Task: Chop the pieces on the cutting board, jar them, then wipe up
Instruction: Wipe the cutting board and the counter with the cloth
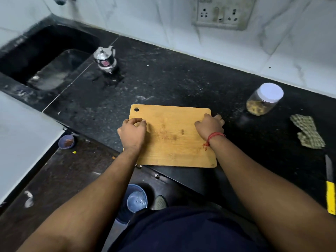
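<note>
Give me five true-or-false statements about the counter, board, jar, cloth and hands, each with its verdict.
1. The rectangular wooden cutting board bears a pile of pieces. False: its surface is bare, only stained.
2. The clear plastic jar wears its white lid. True.
3. The left hand and right hand both rest on the board's sides. True.
4. The checked green cloth lies on the board. False: it lies on the black stone counter, right of the jar.
5. The yellow-handled knife is in the right hand's grip. False: it lies at the counter's right edge.
</note>
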### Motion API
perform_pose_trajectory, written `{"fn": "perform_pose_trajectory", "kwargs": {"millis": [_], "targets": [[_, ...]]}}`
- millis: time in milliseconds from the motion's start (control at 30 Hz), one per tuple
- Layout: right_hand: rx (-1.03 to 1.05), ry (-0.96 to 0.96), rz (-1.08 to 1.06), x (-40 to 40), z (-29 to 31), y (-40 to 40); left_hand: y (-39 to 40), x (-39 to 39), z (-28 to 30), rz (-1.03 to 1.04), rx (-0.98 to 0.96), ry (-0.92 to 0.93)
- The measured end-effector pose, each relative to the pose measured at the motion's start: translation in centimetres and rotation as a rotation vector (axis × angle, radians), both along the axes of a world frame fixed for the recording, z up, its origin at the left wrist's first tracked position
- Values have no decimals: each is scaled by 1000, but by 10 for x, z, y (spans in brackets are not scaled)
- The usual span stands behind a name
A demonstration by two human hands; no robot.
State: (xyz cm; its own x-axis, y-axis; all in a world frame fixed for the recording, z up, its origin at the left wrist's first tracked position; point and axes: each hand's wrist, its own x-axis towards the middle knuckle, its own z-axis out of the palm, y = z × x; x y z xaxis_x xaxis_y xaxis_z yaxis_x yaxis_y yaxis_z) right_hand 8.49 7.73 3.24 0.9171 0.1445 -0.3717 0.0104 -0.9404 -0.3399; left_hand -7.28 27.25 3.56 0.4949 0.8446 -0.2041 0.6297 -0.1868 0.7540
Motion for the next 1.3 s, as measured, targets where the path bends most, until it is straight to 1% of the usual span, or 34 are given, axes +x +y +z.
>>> {"fn": "perform_pose_trajectory", "kwargs": {"millis": [167,333,467,533,633,700,867,1100,1300], "targets": [[-43,-36,64,1,-2,40,28,-15,-10,31,6,34],[-91,-81,101,1,-6,52,37,-20,-21,-24,66,94],[-117,-130,135,0,-10,48,31,-22,-28,-166,169,217],[-104,-140,154,-1,-10,44,25,-19,-29,-236,259,278],[-68,-195,194,-5,-8,36,12,-7,-30,-405,426,347],[-41,-236,213,-8,-6,24,-2,6,-29,-540,470,357],[-15,-236,188,-6,-4,-26,-52,38,-22,-789,567,328],[-57,-224,83,5,-6,-142,-149,81,-18,-1043,642,312],[-107,-250,0,24,-4,-232,-218,102,-18,-1144,656,304]]}}
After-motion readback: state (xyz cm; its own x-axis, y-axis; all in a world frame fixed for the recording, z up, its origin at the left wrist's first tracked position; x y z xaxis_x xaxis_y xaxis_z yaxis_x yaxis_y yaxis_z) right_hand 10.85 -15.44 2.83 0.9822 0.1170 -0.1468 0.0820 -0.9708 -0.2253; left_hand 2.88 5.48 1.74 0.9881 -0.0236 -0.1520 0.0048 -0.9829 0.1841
